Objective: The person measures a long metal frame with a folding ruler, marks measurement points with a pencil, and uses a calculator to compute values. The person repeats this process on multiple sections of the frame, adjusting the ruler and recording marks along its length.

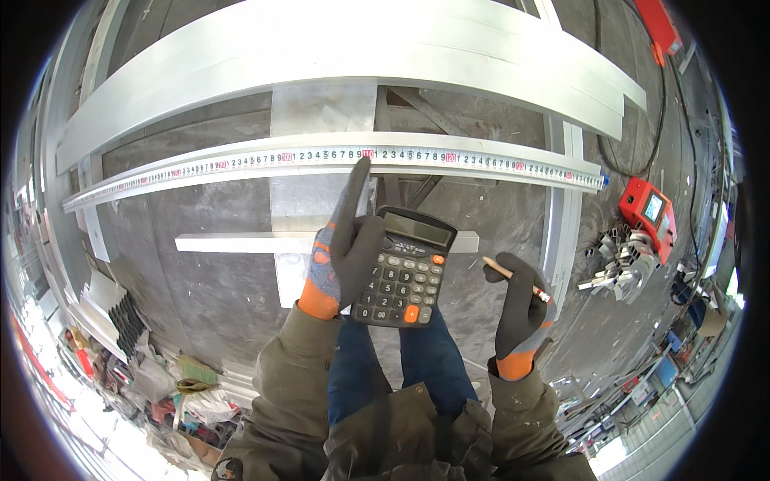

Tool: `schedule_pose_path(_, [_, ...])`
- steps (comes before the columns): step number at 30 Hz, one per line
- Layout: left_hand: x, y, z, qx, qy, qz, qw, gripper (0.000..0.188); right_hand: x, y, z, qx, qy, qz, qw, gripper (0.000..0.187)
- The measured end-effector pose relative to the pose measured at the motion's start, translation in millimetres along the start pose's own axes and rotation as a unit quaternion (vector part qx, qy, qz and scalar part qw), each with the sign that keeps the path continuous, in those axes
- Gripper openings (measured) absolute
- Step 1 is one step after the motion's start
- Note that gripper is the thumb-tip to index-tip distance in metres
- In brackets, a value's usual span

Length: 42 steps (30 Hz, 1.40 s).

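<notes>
While both hands are gloved:
Left hand: grips black calculator — forefinger extended, touching measuring tape.
Right hand: pinches pencil — well apart from tape.

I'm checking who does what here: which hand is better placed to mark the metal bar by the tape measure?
The right hand, probably: it already holds the pencil and nothing else. The left hand holds the calculator, its forefinger pointing at the tape measure.
</notes>
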<state>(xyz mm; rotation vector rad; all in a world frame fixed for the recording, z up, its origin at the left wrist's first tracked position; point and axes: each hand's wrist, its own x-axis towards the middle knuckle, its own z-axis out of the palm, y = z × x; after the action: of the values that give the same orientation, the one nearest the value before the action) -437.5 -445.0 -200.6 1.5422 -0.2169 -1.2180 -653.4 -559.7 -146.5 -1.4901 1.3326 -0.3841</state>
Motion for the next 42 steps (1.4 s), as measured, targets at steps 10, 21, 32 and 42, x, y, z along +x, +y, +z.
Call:
schedule_pose_path(10, [7.6,-4.9,4.9,0.063,-0.018,-0.023,0.998,0.042,63.6,-36.0,51.3,-0.099,0.010,-0.174,0.980,0.015])
schedule_pose_path(21, [12.3,-6.1,0.3,0.101,-0.048,0.033,0.993,0.072,82.0,-10.4,80.2,-0.156,0.002,-0.253,0.955,0.020])
schedule_pose_path(32, [12.4,0.5,-0.9,0.081,-0.063,-0.002,0.995,0.074,82.0,-10.0,81.0,-0.179,0.000,-0.273,0.945,0.020])
schedule_pose_path(42, [9.7,-11.0,-4.3,0.060,-0.043,-0.016,0.997,0.039,80.8,-11.7,78.5,-0.151,-0.018,-0.248,0.957,0.022])
